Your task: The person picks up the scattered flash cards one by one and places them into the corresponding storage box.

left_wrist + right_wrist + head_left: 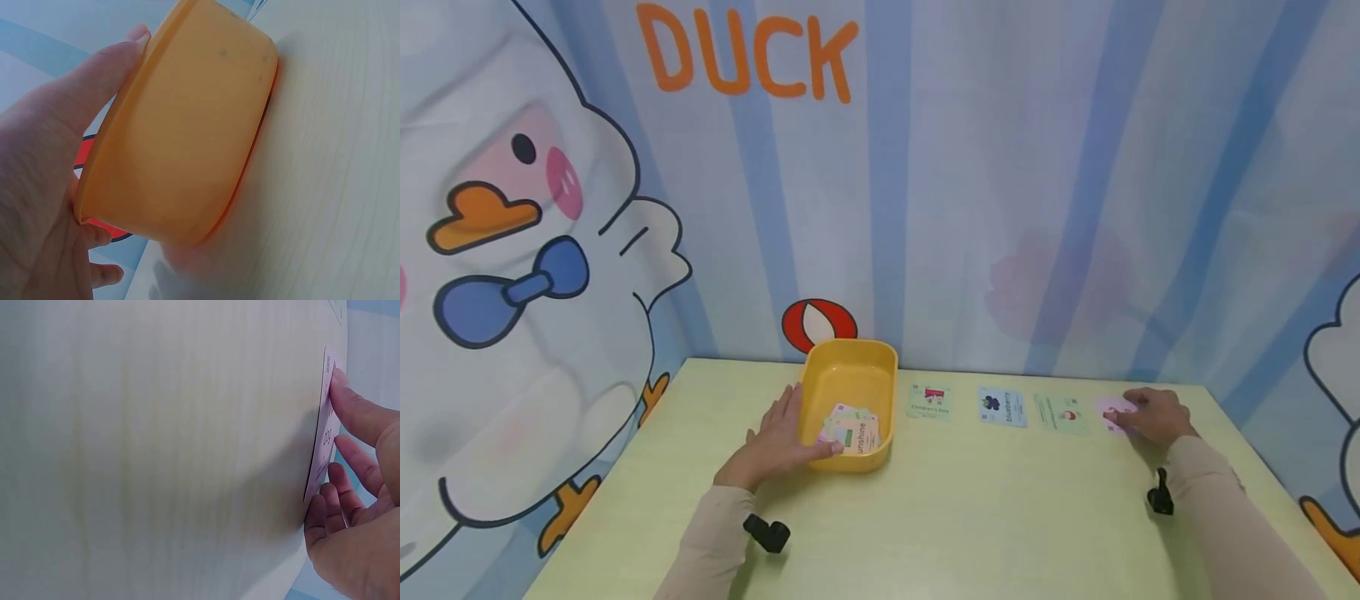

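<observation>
My left hand (775,446) grips the corner of a yellow plastic tub (887,408), thumb over its near rim and fingers along its left side. From the left wrist view, the thumb (103,78) lies at the rim of the tub's smooth outer wall (181,137). Several small printed cards (853,429) lie piled in the tub. At the right, my right hand (1157,415) touches a pink card (1107,408) on the table with its thumb and fingertips, partly covering it. In the right wrist view the word "dog" shows on this card (324,434).
Left of the pink card, a pale green card (1060,414), a blue blueberry card (1002,407) and a green Children's Day card (930,401) lie in a row. They sit along the back of the pale yellow table (985,517). Behind hangs a striped duck curtain (970,167).
</observation>
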